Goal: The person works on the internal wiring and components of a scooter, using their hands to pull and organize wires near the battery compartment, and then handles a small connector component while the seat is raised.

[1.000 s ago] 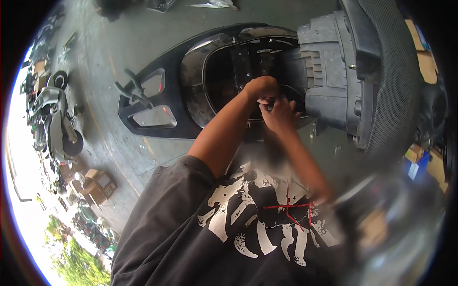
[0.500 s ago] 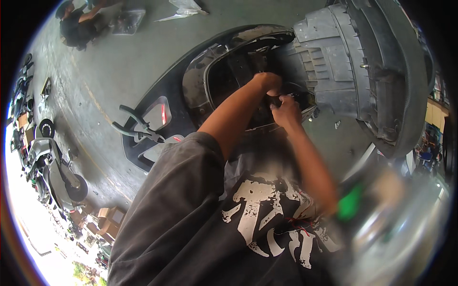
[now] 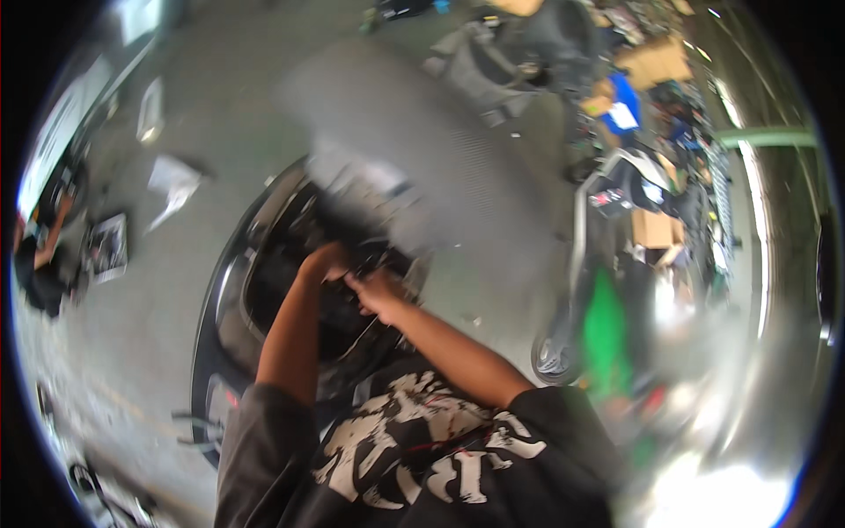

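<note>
Both hands reach into the dark cavity of a black scooter body beneath its raised grey seat, which is blurred. My left hand bends down inside, its fingers curled and partly hidden. Close beside it, my right hand is closed, thumb toward the left hand. Whatever the fingers grip is dark and too small to name. Pliers with grey-green handles lie on the scooter's tail at the lower left, apart from both hands.
Someone in dark clothes crouches at far left near a clear tray-like piece. A whitish sheet lies on the floor. Cardboard boxes, a wheel and vehicle parts crowd the right. A green blur shows there too.
The view has swung to the right, so the scooter and my hands now appear farther left. Both hands stay close together inside the cavity. The pliers still rest on the tail.
</note>
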The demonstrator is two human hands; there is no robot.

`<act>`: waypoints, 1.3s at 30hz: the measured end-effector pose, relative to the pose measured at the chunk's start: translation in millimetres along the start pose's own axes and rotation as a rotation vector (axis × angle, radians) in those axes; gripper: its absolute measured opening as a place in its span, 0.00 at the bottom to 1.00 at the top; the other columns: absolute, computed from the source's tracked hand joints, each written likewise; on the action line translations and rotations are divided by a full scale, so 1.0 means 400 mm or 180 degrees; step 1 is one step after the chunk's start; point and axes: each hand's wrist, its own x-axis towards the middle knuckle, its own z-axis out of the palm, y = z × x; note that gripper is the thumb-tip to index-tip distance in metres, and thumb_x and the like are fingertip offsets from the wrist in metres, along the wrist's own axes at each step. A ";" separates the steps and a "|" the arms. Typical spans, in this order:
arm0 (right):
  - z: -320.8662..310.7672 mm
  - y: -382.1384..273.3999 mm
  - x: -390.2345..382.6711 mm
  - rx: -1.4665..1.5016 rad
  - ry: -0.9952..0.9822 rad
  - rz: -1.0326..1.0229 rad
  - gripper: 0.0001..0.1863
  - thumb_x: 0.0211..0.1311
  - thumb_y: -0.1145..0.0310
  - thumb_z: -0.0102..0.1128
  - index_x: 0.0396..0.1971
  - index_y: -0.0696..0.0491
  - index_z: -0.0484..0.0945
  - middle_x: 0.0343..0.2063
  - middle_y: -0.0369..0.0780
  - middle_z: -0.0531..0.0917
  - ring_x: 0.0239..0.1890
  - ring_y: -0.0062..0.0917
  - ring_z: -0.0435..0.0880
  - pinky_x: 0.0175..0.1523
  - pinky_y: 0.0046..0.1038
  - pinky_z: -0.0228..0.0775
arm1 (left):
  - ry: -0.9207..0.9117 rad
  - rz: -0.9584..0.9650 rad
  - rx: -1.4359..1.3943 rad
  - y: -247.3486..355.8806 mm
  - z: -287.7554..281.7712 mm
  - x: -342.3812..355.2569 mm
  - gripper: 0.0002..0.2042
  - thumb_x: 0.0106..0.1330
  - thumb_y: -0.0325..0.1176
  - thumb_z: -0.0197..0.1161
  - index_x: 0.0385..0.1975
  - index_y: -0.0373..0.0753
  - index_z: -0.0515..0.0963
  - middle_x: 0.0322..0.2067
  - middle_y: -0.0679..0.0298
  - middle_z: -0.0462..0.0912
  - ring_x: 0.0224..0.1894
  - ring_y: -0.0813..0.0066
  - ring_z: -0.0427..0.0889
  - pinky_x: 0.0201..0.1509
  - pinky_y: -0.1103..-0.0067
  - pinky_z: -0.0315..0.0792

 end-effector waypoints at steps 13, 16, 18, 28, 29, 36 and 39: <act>0.018 0.020 0.031 0.0088 0.0762 -0.0168 0.25 0.65 0.54 0.53 0.48 0.63 0.75 0.49 0.55 0.77 0.54 0.44 0.77 0.53 0.41 0.70 | 0.0376 -0.0778 -0.3405 0.093 -0.075 -0.015 0.25 0.36 0.22 0.69 0.43 0.32 0.80 0.38 0.60 0.84 0.41 0.67 0.78 0.47 0.72 0.72; 0.018 0.036 0.034 -0.0068 0.0634 -0.0568 0.24 0.65 0.54 0.53 0.48 0.61 0.75 0.48 0.54 0.78 0.50 0.43 0.79 0.50 0.41 0.71 | -0.0150 -0.1123 -0.3240 0.083 -0.092 -0.018 0.29 0.36 0.22 0.70 0.47 0.32 0.78 0.43 0.61 0.82 0.45 0.66 0.77 0.51 0.73 0.70; 0.010 0.033 0.038 0.0185 0.0493 -0.0348 0.23 0.64 0.55 0.55 0.48 0.60 0.76 0.48 0.53 0.79 0.48 0.42 0.80 0.48 0.40 0.72 | 0.0045 -0.0916 -0.3092 0.088 -0.095 -0.028 0.30 0.39 0.23 0.68 0.50 0.33 0.76 0.44 0.62 0.81 0.44 0.68 0.76 0.50 0.73 0.70; 0.017 0.067 0.049 0.0329 0.0993 -0.0724 0.24 0.60 0.53 0.60 0.43 0.60 0.76 0.44 0.56 0.78 0.49 0.45 0.79 0.53 0.40 0.71 | 0.0351 -0.1047 -0.3485 0.123 -0.093 -0.007 0.29 0.45 0.21 0.65 0.53 0.32 0.73 0.42 0.60 0.81 0.38 0.68 0.79 0.39 0.74 0.75; 0.024 0.076 0.050 0.0186 0.1168 -0.0789 0.25 0.59 0.52 0.59 0.43 0.60 0.75 0.44 0.56 0.78 0.49 0.46 0.79 0.53 0.41 0.71 | 0.0471 -0.0719 -0.3106 0.123 -0.071 0.010 0.28 0.46 0.20 0.63 0.52 0.32 0.73 0.40 0.59 0.81 0.36 0.67 0.80 0.35 0.73 0.76; -0.062 0.081 -0.175 -0.1068 0.1543 -0.2553 0.19 0.59 0.58 0.60 0.22 0.60 0.73 0.30 0.49 0.76 0.33 0.44 0.78 0.37 0.41 0.70 | 0.0204 -0.0893 -0.0039 0.027 0.005 0.039 0.15 0.52 0.26 0.58 0.42 0.31 0.79 0.39 0.51 0.82 0.41 0.58 0.82 0.42 0.69 0.77; -0.220 0.097 -0.340 -0.1293 0.0768 -0.3134 0.16 0.54 0.64 0.65 0.22 0.61 0.72 0.37 0.46 0.76 0.36 0.42 0.79 0.41 0.36 0.72 | 0.0094 -0.1147 -0.0321 0.017 0.027 0.041 0.13 0.55 0.30 0.55 0.36 0.31 0.82 0.40 0.48 0.83 0.44 0.54 0.83 0.48 0.67 0.77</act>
